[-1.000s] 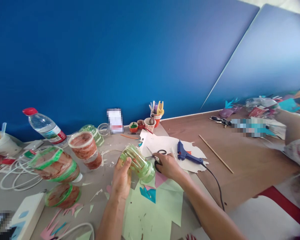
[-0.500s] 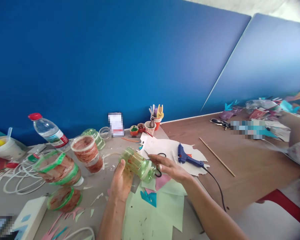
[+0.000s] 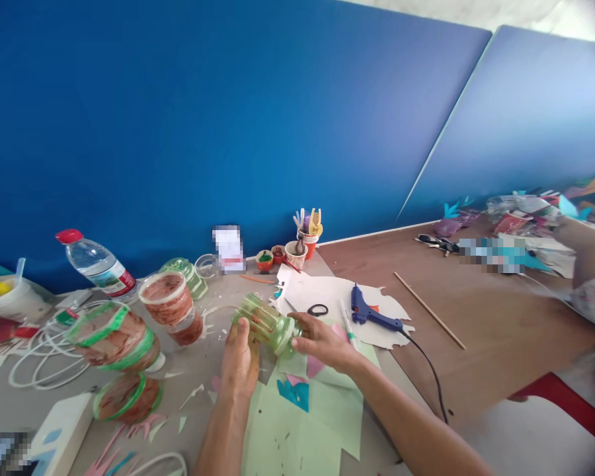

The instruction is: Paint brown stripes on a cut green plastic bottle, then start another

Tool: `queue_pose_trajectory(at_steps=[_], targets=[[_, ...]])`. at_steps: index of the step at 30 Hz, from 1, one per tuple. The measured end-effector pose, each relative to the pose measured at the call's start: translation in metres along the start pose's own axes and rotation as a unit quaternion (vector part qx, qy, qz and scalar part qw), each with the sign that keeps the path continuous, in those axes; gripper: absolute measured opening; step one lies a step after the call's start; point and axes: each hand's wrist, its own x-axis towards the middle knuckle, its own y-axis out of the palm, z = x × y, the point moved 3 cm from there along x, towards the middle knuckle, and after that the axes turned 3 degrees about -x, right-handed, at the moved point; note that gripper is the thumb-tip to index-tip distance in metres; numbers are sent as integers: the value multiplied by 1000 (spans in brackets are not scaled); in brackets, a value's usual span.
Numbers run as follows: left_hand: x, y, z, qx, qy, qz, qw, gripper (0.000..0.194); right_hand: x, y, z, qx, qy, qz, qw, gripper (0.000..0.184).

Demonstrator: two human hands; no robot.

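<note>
A green see-through plastic bottle (image 3: pixel 264 322) lies tilted between my two hands above the table. My left hand (image 3: pixel 240 360) is closed around its wide end, thumb towards me. At the narrower, shouldered end, my right hand (image 3: pixel 324 340) grips it with the fingers on the far side. Light green paper (image 3: pixel 297 436) and a blue paper scrap (image 3: pixel 293 395) lie below. Just beyond the right hand are a black scissor handle (image 3: pixel 318 310) and a white marker (image 3: pixel 348 322) on white paper (image 3: pixel 322 287).
A blue glue gun (image 3: pixel 374 309) rests on the white paper, its cord trailing right. A wooden stick (image 3: pixel 429 311) lies beyond. Brown-painted cups (image 3: pixel 166 294), a water bottle (image 3: pixel 99 264) and cables (image 3: pixel 34 370) crowd the left. Another person's arm (image 3: pixel 592 254) is at far right.
My right hand has moved left onto the bottle's narrow end and closed on it, uncovering the scissor handle and marker. My left hand keeps its hold.
</note>
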Motion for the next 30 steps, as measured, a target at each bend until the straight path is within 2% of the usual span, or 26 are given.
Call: queue_pose_trajectory(at_steps=[5,9,11,14,20,25,27,30], targets=[[2,2,-1,-20,-7,-8,1000,62,4,-10,-8,114,26,-21,993,53],[2,-1,-5,-64,-78,-85,991,68,9,-13,-13,224,62,8,972,41],[-1,1,-8,-103,-113,-93,984,71,9,-13,-12,258,80,28,963,43],[-5,7,-11,-142,-133,-62,979,72,9,-14,-7,292,80,39,952,47],[-9,15,-7,-153,-154,-11,976,70,11,-12,-7,328,33,25,944,56],[-12,23,1,-144,-165,43,975,66,13,-8,-8,321,-34,18,946,41],[-16,26,5,-117,-157,75,978,61,13,-7,-8,321,-61,23,945,37],[-22,31,11,-50,-102,132,985,56,14,-3,-8,325,-76,25,942,37]])
